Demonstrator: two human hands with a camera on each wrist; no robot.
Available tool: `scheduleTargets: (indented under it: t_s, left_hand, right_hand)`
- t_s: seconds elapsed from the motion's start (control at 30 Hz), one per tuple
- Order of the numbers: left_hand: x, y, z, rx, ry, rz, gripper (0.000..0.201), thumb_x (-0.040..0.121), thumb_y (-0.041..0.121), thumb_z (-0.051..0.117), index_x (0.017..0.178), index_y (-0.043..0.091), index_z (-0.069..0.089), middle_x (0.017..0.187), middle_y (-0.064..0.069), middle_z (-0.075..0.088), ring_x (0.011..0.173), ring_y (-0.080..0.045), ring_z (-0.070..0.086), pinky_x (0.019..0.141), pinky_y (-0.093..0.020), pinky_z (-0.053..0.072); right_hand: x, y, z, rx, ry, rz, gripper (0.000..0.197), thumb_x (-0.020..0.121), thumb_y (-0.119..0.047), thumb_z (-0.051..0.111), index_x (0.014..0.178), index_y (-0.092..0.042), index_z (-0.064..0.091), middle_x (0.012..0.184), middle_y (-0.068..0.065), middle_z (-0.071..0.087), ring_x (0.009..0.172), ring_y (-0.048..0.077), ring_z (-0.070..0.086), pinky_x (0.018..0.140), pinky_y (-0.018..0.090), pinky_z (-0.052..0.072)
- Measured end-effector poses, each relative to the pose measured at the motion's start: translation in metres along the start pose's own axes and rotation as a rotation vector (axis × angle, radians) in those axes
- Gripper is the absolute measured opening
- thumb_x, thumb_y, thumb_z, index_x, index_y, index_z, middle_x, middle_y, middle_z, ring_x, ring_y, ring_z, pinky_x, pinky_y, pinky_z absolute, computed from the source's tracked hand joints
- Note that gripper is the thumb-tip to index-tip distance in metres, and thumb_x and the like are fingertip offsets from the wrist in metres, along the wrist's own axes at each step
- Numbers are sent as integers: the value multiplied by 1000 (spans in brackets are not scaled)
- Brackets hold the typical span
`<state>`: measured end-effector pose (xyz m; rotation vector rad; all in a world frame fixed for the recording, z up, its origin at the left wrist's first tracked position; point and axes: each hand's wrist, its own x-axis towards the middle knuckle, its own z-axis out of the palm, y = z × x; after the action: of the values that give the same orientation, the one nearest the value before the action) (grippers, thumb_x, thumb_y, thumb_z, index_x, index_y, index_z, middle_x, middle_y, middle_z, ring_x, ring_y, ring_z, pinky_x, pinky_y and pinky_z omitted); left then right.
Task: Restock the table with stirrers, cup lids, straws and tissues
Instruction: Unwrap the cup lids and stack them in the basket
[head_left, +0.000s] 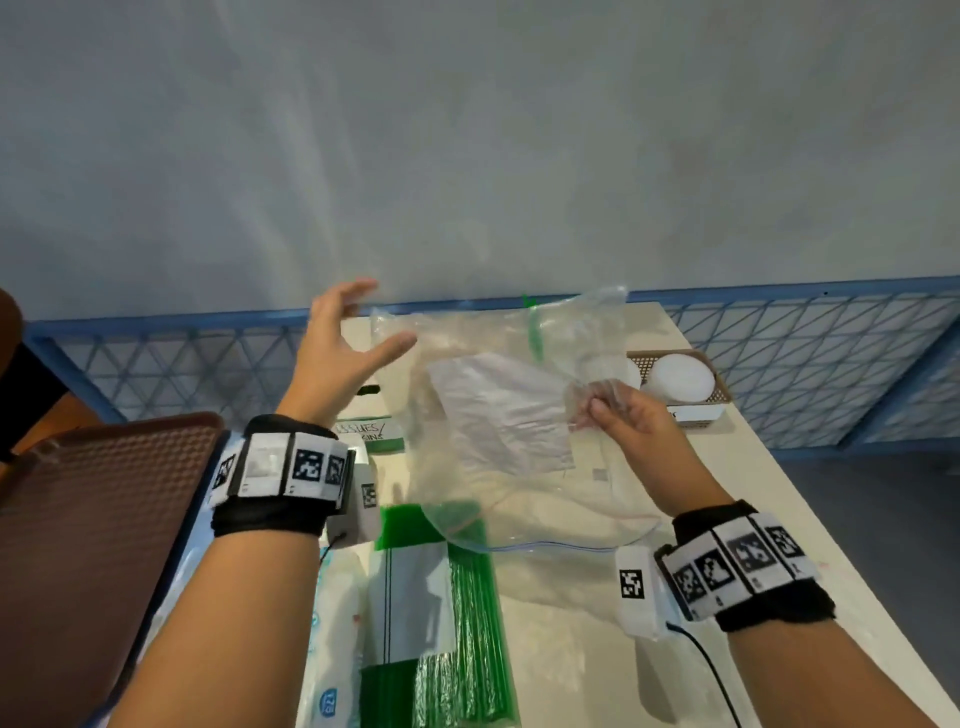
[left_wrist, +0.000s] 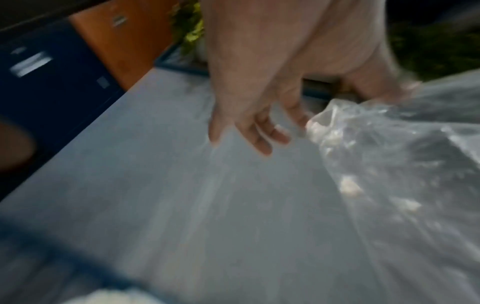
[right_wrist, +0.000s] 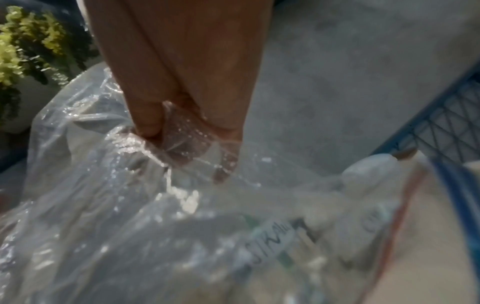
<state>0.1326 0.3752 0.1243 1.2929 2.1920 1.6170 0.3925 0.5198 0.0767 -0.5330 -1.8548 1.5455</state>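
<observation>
A large clear zip bag (head_left: 498, 415) hangs upside down over the cream table (head_left: 727, 493), its zip edge near the table. My right hand (head_left: 613, 410) pinches the bag's plastic (right_wrist: 182, 148) at mid-height. My left hand (head_left: 353, 332) is open with spread fingers just left of the bag's top corner, apart from it; in the left wrist view the fingers (left_wrist: 259, 133) are straight beside the bag (left_wrist: 389, 154). Green straws (head_left: 467, 623) in a pack lie on the table below. A tissue pack (head_left: 332, 649) lies left of them. White cup lids (head_left: 680, 382) sit in a brown basket (head_left: 719, 387).
A labelled green-and-white box (head_left: 369, 434) stands behind my left wrist. A brown tray (head_left: 93, 545) sits at the left. A blue lattice railing (head_left: 805, 364) runs behind the table against a grey wall. A potted plant (right_wrist: 28, 45) shows in the right wrist view.
</observation>
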Motion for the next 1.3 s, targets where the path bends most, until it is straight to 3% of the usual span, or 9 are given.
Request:
scheduleTargets:
  t_s: [0.13,0.3,0.4,0.53,0.7,0.8,0.93,1.2,1.3]
  left_hand:
    - [-34,-20,31,-488,-363,-273,114,32,63,85,128,15,47,109,3,66,97,-5,65,79,-15,51]
    - [-64,-24,53,-407,-225,-266,11,75,9,71,85,11,68,67,7,73,71,0,67,84,-24,48]
    - [-71,-10,59,-210,-214,-215,16,87,11,61,73,13,68,64,10,71,67,5,63,81,-20,47]
    - [-82,22,78,-90,-294,-204,14,95,28,48,89,23,59,79,3,73,35,-5,47,38,-15,35]
    - [-110,60,117,-309,-120,-258,22,96,29,45,88,16,61,84,-8,67,77,-21,65,71,-28,55]
    - [-134,81,144,-308,93,-166,37,92,28,55,60,10,57,55,4,55,58,-9,50,67,-24,46]
    - [-170,103,181,-451,139,-119,39,86,7,63,54,9,41,55,-7,40,46,-3,46,58,-17,46]
    - [-257,79,252,-158,-19,-58,39,78,3,69,76,29,40,73,-1,46,64,-13,46,61,-26,44]
    - [-281,68,276,14,-100,24,40,82,-5,62,80,33,49,93,6,42,70,0,48,68,-8,43]
  right_hand:
    - [-13,-12,-1,53,-31,-31,22,94,1,44,86,-15,58,75,-12,61,76,0,58,78,9,44]
    - [-28,-22,-30,-191,-6,-20,21,92,-10,53,85,-25,65,88,-7,66,85,3,58,81,15,43]
    - [-43,-25,-55,-604,36,-23,19,94,-24,53,81,-31,64,87,-18,61,72,-10,54,64,9,37]
    - [-67,-34,-84,-379,46,132,24,99,-30,40,80,-24,54,86,-6,67,52,0,60,48,18,40]
    - [-91,-45,-117,-157,184,144,29,99,-26,41,74,-19,55,76,1,66,68,7,67,62,18,52]
    - [-108,-47,-147,-282,339,23,43,95,-33,48,54,-19,49,50,-9,55,49,-4,53,50,7,38]
    - [-135,-31,-187,-314,466,-26,47,89,-23,62,49,-17,37,38,-12,43,41,2,34,47,18,29]
    - [-187,41,-233,-650,492,138,21,78,-3,69,75,-16,53,87,4,51,75,9,52,64,0,37]
    - [-201,71,-237,-782,399,190,18,80,7,62,73,-9,66,99,3,44,94,21,51,90,24,42]
